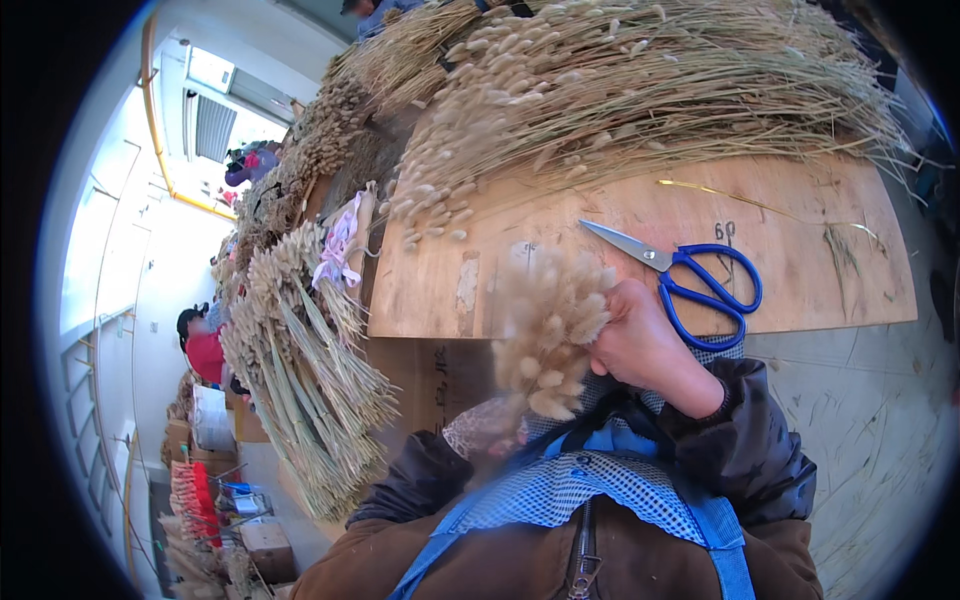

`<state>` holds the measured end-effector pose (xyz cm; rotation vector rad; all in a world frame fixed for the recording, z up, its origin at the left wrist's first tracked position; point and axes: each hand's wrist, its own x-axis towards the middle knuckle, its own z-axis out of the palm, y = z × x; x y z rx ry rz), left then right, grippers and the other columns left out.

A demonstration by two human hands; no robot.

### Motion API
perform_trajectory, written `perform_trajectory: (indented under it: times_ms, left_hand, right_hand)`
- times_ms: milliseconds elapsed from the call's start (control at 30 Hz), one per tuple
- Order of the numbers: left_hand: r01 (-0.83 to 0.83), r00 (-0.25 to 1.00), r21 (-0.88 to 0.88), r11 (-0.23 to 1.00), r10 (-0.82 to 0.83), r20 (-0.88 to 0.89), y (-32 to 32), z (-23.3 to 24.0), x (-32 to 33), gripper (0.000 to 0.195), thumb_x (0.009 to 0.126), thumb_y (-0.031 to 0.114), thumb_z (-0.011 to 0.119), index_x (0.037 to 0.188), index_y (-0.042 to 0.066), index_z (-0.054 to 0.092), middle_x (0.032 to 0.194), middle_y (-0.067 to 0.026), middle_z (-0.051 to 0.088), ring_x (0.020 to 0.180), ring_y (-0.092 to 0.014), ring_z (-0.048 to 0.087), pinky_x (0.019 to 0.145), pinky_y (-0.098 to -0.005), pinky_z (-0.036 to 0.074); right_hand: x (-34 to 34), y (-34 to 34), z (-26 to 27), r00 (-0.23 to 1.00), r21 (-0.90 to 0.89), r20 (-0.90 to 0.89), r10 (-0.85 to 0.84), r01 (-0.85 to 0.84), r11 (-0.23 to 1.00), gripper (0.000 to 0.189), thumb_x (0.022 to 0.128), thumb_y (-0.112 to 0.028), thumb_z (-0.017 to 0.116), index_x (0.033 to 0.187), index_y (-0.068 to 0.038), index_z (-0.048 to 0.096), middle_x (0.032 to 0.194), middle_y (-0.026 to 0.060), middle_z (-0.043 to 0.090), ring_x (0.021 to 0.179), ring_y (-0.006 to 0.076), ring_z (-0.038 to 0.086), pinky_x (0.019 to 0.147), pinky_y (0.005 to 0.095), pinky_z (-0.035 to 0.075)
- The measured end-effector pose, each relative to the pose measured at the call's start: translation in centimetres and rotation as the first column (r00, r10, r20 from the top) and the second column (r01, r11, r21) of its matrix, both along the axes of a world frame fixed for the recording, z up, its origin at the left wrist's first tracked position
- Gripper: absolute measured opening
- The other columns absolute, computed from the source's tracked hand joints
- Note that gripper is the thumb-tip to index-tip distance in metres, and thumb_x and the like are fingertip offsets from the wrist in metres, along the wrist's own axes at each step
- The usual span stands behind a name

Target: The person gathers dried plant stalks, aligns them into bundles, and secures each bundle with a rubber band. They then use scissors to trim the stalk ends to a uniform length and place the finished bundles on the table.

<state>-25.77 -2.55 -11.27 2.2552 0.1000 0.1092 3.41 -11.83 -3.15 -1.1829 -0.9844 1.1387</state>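
Note:
My right hand (646, 341) is closed around a bunch of dried bunny-tail grass (551, 330), just off the table's near edge. The fluffy heads point to the left and are partly blurred. Below the bunch, my left hand (491, 431) is blurred and partly hidden by the heads, with a patterned pale covering beside it; its fingers do not show clearly. Scissors with blue handles (675, 274) lie beyond my right hand on the wooden table (495, 225), blades pointing left. A thin gold wire tie (739, 201) lies farther back on the board.
A large heap of loose bunny-tail stems (660, 97) covers the table's far side. Tied bunches (315, 397) are stacked at the left, beside a pink-and-white ribbon (341, 247). A person in red (205, 349) is farther off at left, near cardboard boxes (268, 551).

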Motion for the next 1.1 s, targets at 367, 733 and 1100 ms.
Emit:
perform_trajectory:
  times_ms: [367,733,1100]
  left_hand:
    - [-0.530,0.845,-0.770,0.357,0.143,-0.515,-0.8,0.1,0.3,0.049,0.080,0.046,0.064,0.089,-0.002,0.059,0.065,-0.0060,0.054,0.050,-0.009,0.048,0.055,-0.0224,0.042]
    - [-0.532,0.824,-0.831,0.163,0.325,-0.464,-0.7,0.5,2.0,0.034,0.090,0.031,0.056,0.097,-0.002,0.062,0.051,0.0057,0.045,0.041,-0.001,0.040,0.036,-0.0146,0.032]
    - [-0.468,0.846,-0.854,0.227,0.395,-0.359,-0.1,2.1,4.4,0.030,0.093,0.025,0.049,0.098,-0.003,0.059,0.055,0.0055,0.040,0.043,-0.001,0.035,0.038,-0.0152,0.028]
  right_hand:
    - [0.4,1.3,-1.5,0.998,0.143,0.047,-0.030,0.023,0.990,0.014,0.080,0.001,0.054,0.089,0.000,0.064,0.064,0.0000,0.061,0.041,0.0042,0.044,0.037,0.0204,0.033]
    - [2.4,-2.5,0.8,0.954,-0.230,0.241,-0.178,0.234,0.945,0.020,0.085,-0.014,0.057,0.079,0.004,0.061,0.052,0.0041,0.055,0.041,0.0057,0.047,0.039,0.0229,0.036]
    - [-5.7,-3.3,-3.5,0.933,-0.156,0.346,0.097,-0.045,0.987,0.014,0.086,-0.009,0.054,0.087,0.004,0.059,0.054,0.0119,0.057,0.050,0.0178,0.060,0.047,0.0271,0.045]
